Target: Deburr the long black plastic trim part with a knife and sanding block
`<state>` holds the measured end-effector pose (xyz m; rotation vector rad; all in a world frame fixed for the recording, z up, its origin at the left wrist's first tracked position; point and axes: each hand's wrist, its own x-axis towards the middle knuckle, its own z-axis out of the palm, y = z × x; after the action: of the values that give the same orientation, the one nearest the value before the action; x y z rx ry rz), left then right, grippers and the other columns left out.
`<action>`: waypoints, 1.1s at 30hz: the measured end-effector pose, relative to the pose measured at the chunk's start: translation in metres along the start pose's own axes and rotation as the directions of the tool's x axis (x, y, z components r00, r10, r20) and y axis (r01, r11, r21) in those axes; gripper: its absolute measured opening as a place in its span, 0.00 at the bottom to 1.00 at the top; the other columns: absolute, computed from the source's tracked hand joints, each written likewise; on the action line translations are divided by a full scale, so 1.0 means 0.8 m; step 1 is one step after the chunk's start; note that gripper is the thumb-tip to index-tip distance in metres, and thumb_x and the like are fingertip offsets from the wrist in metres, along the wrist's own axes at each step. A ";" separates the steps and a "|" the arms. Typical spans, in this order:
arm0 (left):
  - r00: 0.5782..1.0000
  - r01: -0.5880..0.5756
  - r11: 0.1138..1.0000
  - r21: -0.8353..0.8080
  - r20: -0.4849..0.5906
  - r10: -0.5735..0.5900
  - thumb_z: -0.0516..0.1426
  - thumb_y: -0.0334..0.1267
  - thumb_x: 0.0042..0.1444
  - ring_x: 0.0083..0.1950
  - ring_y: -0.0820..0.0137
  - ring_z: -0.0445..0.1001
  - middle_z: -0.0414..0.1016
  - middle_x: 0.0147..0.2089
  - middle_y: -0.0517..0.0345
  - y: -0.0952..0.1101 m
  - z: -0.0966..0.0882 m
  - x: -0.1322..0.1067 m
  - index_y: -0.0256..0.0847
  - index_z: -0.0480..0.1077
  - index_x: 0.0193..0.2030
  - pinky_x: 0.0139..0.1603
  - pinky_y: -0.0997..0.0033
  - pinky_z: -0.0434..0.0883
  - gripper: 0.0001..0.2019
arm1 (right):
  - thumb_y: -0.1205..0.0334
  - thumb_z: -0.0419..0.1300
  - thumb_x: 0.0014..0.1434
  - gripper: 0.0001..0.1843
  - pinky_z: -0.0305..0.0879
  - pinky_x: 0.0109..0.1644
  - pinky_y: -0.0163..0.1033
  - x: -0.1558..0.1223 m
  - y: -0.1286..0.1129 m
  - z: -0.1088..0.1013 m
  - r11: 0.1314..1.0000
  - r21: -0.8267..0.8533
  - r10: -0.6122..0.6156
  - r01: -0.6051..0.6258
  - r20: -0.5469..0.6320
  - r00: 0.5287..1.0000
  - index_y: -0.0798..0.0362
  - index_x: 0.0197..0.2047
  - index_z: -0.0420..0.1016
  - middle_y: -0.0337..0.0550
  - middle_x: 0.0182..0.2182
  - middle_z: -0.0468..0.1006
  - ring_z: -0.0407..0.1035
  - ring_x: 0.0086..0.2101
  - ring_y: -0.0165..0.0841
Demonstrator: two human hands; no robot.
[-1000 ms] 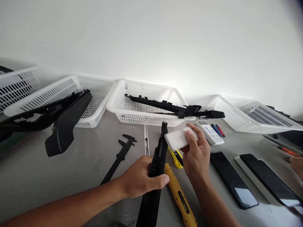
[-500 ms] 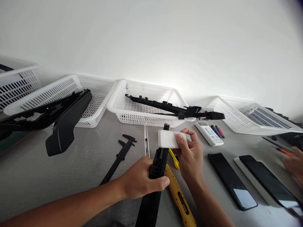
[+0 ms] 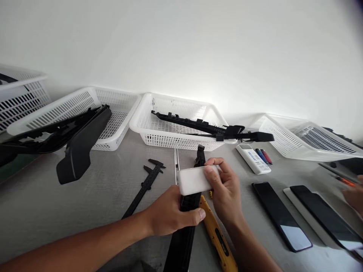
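A long black plastic trim piece (image 3: 181,241) runs up from the bottom edge, and my left hand (image 3: 174,211) is closed around its middle, thumb across the top. My right hand (image 3: 227,185) grips a white rectangular block (image 3: 194,180) by its right end, fingers behind and thumb in front. The block lies crosswise over the trim piece just above my left hand and hides part of it; whether they touch I cannot tell. Beneath my right wrist is a yellow-orange tool handle (image 3: 218,238), and a bit of a yellow cutter (image 3: 210,194) peeks out beside the hand.
Black calipers (image 3: 146,185) lie to the left. White baskets (image 3: 181,141) holding black trim parts line the wall, some parts overhanging the rims. On the right are a white box (image 3: 253,158), two markers (image 3: 263,156), phones (image 3: 282,215) and another person's hand (image 3: 353,196).
My right hand has brought the white block down along the trim piece, towards my left hand, and tilted it slightly. The left hand keeps its hold. The view has shifted a little.
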<state>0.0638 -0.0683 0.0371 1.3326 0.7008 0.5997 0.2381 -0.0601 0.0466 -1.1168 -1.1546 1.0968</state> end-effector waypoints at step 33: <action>0.999 -0.037 0.993 -0.113 0.007 0.038 0.63 0.48 0.62 0.29 0.75 0.53 0.55 0.27 0.67 -0.006 -0.002 0.005 0.42 0.59 0.28 0.29 0.72 0.53 0.20 | 0.51 0.62 0.65 0.11 0.56 0.20 0.30 0.018 0.007 -0.019 1.000 -0.019 0.000 -0.005 -0.252 0.968 0.47 0.44 0.77 0.37 0.30 0.68 0.59 0.23 0.28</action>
<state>0.0650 -0.0650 0.0319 1.2448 0.6264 0.6539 0.2543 -0.0463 0.0419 -1.2343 -0.9647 0.9167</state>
